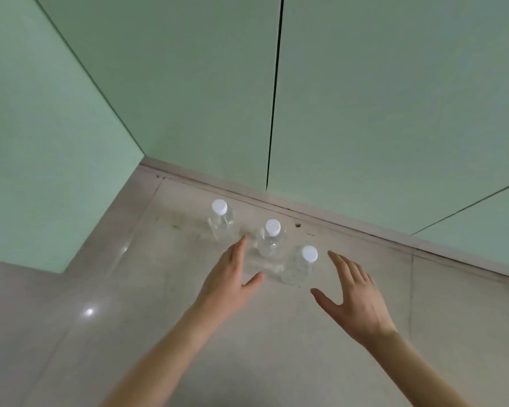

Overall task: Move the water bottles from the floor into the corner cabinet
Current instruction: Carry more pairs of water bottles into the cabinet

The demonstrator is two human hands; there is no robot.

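Note:
Three clear water bottles with white caps stand upright in a slanted row on the floor: the far left bottle (221, 221), the middle bottle (271, 240) and the nearest bottle (300, 267). My left hand (231, 277) reaches out with straight fingers just left of the middle bottle, holding nothing. My right hand (354, 298) is spread with straight fingers to the right of the nearest bottle, apart from it. The pale green cabinet doors (206, 92) behind the bottles are closed, with a dark seam between two of them.
A grey plinth (335, 227) runs along the base of the cabinets. A green panel (41, 171) forms the corner on the left. The glossy beige tiled floor (247, 348) stretches under my arms.

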